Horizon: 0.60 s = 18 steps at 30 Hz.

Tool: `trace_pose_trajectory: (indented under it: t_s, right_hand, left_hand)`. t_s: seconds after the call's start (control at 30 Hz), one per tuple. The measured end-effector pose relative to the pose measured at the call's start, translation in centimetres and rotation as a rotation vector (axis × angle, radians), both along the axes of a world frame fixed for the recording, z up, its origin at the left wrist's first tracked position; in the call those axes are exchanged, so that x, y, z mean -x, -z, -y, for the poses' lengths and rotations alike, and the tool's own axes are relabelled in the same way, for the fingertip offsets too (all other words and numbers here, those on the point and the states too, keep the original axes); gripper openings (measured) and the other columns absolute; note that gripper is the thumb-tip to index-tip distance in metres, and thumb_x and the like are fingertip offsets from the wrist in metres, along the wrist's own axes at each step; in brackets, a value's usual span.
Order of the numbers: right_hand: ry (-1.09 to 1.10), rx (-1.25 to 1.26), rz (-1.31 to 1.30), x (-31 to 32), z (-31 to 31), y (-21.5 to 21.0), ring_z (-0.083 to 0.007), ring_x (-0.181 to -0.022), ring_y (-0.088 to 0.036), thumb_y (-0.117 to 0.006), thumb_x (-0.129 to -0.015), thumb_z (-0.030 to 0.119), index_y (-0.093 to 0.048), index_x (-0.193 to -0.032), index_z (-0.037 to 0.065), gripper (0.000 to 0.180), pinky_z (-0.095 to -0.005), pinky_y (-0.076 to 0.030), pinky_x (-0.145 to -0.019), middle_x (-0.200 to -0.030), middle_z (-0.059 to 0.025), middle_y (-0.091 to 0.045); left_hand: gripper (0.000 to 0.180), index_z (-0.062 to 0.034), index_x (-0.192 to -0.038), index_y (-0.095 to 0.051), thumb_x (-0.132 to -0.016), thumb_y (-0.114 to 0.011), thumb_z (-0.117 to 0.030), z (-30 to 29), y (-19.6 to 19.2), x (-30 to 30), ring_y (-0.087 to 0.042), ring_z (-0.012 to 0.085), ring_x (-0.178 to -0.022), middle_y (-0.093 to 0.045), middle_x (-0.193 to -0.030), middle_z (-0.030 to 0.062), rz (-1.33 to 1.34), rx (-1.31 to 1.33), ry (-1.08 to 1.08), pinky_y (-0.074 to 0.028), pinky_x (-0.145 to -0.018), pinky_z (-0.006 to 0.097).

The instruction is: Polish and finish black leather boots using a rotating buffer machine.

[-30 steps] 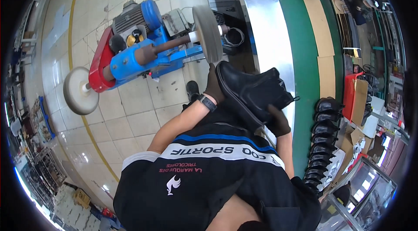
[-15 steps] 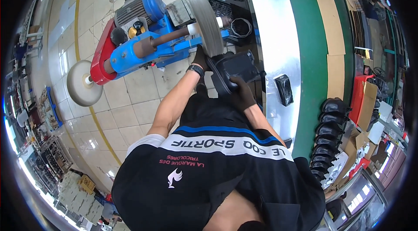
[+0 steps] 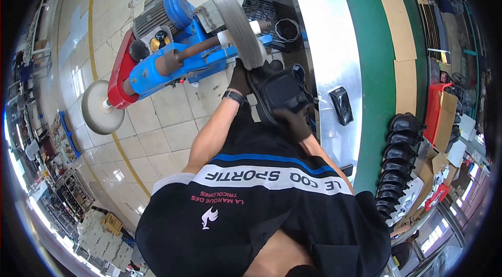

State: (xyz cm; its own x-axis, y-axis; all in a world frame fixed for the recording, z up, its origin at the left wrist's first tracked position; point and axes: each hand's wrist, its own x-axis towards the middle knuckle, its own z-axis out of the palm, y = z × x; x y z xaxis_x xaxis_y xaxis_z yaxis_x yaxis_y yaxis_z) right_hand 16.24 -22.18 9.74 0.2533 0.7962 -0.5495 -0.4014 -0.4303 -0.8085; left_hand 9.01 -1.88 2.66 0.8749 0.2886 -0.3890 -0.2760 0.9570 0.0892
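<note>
Both my hands wear dark gloves and hold a black shoe (image 3: 282,91) below a grey buffing wheel (image 3: 241,31). My left hand (image 3: 241,79) is closed on the shoe's left edge, close under the wheel; part of its fingers is hidden. My right hand (image 3: 294,124) grips the near end of the shoe. The far end of the shoe lies at the wheel's lower rim, and I cannot tell whether they touch. The wheel is mounted on the shaft of a blue machine (image 3: 151,74).
A second, pale wheel (image 3: 102,107) sits at the machine's left end. To my right runs a metal bench (image 3: 334,146) with a small black block-like object (image 3: 341,105) on it. Beyond lies a green surface (image 3: 371,68), with a row of black shoes (image 3: 395,167). A black basket (image 3: 260,9) stands behind the wheel.
The shoe has turned in my hands, so more of its broad dark face shows. My right hand has shifted slightly nearer to me.
</note>
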Motion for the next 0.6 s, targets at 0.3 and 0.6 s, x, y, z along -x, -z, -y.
trace_pose_trajectory:
  t_s: [0.3,0.6]
  right_hand:
    - [-0.364,0.007,0.642,-1.7,-1.1,-11.6,-0.036,-0.109,-0.044,-0.073,-0.061,0.024,-0.035,-0.129,0.007,0.081,-0.0383,-0.035,-0.094,-0.119,-0.024,-0.042]
    - [-0.8,0.208,1.084,0.2,-9.6,-11.7,-0.0422,-0.084,-0.054,-0.066,-0.06,0.037,-0.039,-0.129,0.022,0.075,-0.0428,-0.044,-0.079,-0.091,-0.0269,-0.055]
  left_hand:
    - [0.052,-0.0018,-0.118,-0.041,-0.093,-0.018,-0.041,1.3,-3.9,3.1,-0.05,0.0229,-0.107,-0.055,-0.107,0.0134,0.245,0.261,-0.057,-0.041,-0.092,0.039]
    - [0.063,0.0019,-0.117,-0.044,-0.088,-0.031,-0.052,1.9,-3.1,2.1,-0.054,0.0252,-0.101,-0.055,-0.109,0.0194,0.158,0.242,-0.119,-0.044,-0.087,0.037]
